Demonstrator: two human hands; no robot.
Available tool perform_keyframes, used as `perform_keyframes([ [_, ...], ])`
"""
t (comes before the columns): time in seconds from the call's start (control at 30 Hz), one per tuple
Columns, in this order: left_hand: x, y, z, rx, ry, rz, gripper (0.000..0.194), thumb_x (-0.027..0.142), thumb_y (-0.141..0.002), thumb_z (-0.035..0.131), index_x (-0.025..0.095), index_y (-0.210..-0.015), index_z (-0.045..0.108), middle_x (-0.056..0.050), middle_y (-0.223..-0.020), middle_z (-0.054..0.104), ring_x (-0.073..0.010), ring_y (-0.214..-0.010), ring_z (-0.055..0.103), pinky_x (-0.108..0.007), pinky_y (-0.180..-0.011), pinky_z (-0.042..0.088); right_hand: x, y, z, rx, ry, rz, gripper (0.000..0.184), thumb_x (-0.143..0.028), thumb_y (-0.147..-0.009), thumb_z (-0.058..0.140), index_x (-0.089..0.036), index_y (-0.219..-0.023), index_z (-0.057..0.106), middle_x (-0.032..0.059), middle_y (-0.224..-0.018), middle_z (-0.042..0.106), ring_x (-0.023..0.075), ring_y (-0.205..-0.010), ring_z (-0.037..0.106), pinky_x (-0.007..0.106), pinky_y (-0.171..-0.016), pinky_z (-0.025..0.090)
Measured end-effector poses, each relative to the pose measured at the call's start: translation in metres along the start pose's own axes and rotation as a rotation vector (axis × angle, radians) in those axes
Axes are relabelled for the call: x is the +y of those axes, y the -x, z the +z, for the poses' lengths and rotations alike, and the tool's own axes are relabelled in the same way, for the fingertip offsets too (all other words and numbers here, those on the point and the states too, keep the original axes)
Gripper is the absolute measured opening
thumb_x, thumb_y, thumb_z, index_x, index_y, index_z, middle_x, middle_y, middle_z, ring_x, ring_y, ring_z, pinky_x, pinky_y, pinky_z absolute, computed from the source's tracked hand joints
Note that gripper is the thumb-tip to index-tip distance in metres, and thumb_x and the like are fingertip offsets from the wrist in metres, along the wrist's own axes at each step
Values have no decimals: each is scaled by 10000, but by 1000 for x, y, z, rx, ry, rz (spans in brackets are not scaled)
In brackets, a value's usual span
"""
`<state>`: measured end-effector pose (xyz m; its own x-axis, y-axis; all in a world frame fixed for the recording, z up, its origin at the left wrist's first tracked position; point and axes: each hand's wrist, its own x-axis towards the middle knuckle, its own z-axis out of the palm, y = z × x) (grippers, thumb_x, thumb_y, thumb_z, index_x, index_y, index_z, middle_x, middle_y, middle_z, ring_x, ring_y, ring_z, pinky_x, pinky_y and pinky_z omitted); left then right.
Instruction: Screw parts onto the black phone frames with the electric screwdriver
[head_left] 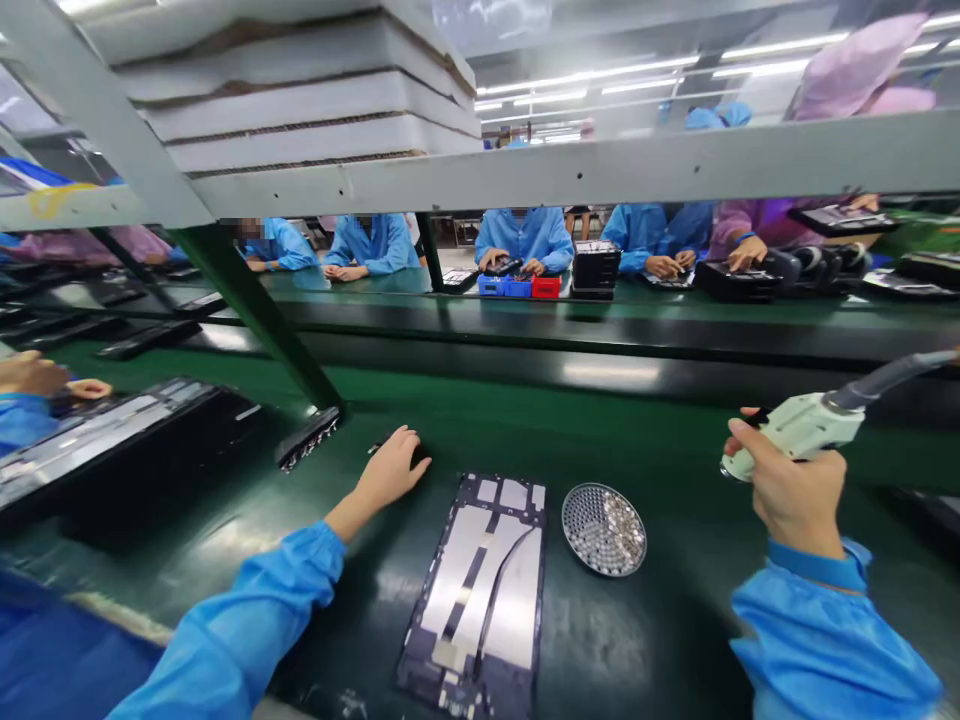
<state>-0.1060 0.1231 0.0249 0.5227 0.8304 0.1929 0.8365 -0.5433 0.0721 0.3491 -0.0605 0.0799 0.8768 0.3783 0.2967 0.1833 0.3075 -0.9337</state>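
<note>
On the green bench (667, 430), the opened device (514, 590) lies between both hands; right hand (799, 495) gripping the driver (814, 425), left hand (386, 475) fingers loosely bent, can't tell if holding anything. Right sleeve (832, 640) could clip the dish (583, 520), scattering metal bits (622, 527).

1. A glossy dark-green bench (645, 650) is filling the lower frame.
2. A flat, rectangular black-and-silver panel (478, 588) is lying bottom centre.
3. A round, perforated silver dish (579, 518) is sitting right of centre.
4. A black, silver-topped stack (161, 440) is standing at left.
</note>
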Motion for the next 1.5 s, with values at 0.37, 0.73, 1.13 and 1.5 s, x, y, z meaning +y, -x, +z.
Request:
perform_keyframes([
  [0.37, 4, -12, -9, -45, 324, -122, 297, 391, -976, 507, 158, -1022, 685, -128, -1171, 698, -260, -1127, 644, -455, -1022, 507, -3, -3, 0, 24, -19, 13, 214, -98, -579, 847, -94, -750, 719, 49, -600, 607, 137, -467, 559, 277, -431, 411],
  [0.73, 147, -31, 39, -222, 828, 137, 274, 209, -829, 672, 140, -1093, 691, -32, -812, 746, -138, -641, 698, -231, -589, 569, -4, 6, 2, -59, -27, -43, 228, -147, -589, 837, -109, -779, 715, 23, -566, 597, 146, -468, 553, 266, -430, 409],
  [1.13, 141, -33, 52, -199, 684, 697, 248, 241, -974, 537, 145, -1022, 761, -145, -1197, 717, -263, -1144, 635, -429, -999, 526, -12, 27, 9, -179, 4, -72, 313, -226, -607, 819, -154, -881, 686, -19, -565, 596, 165, -473, 559, 329, -533, 478],
  [1.5, 128, -13, 34, -141, 202, 825, 520, 475, -987, 513, 167, -1400, 581, -135, -1500, 518, -394, -1215, 569, -548, -992, 435, -16, 105, 50, -499, -110, 38, 224, -176, -808, 665, -216, -1028, 664, -34, -577, 565, 140, -543, 534, 357, -639, 503],
])
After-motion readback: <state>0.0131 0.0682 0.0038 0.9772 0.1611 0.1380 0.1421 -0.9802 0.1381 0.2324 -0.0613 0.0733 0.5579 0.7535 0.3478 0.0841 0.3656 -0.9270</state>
